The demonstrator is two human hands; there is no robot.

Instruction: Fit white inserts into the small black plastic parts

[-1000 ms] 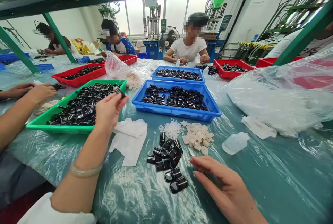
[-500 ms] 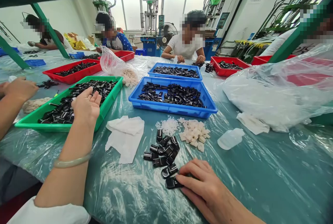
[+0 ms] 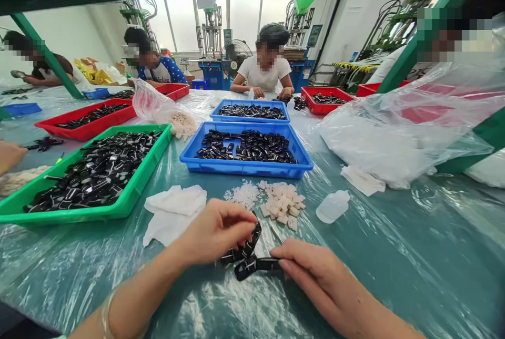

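My left hand (image 3: 221, 231), a bangle on its wrist, is over the small pile of black parts (image 3: 249, 247), its fingers pinched on one of the pieces. To its right, my right hand (image 3: 311, 270) has thumb and fingers closed on the end of a black part (image 3: 268, 264) lying at the pile's near edge. A thin metal tool (image 3: 276, 234) sticks out by my right fingertips. Just beyond the pile lie clear white bits (image 3: 242, 194) and cream-coloured blocks (image 3: 282, 201). A white cloth (image 3: 173, 210) lies left of my left hand.
A green tray (image 3: 118, 207) and blue trays (image 3: 246, 168) hold many black parts. A translucent bottle (image 3: 333, 206) lies on the right, near a big plastic bag (image 3: 394, 129). Several people sit around the table; another person's hand (image 3: 10, 156) shows at far left.
My left hand has moved from above the green tray to the pile and closed there. My right hand remains at the near black parts. The view has shifted, moving the surroundings leftward.
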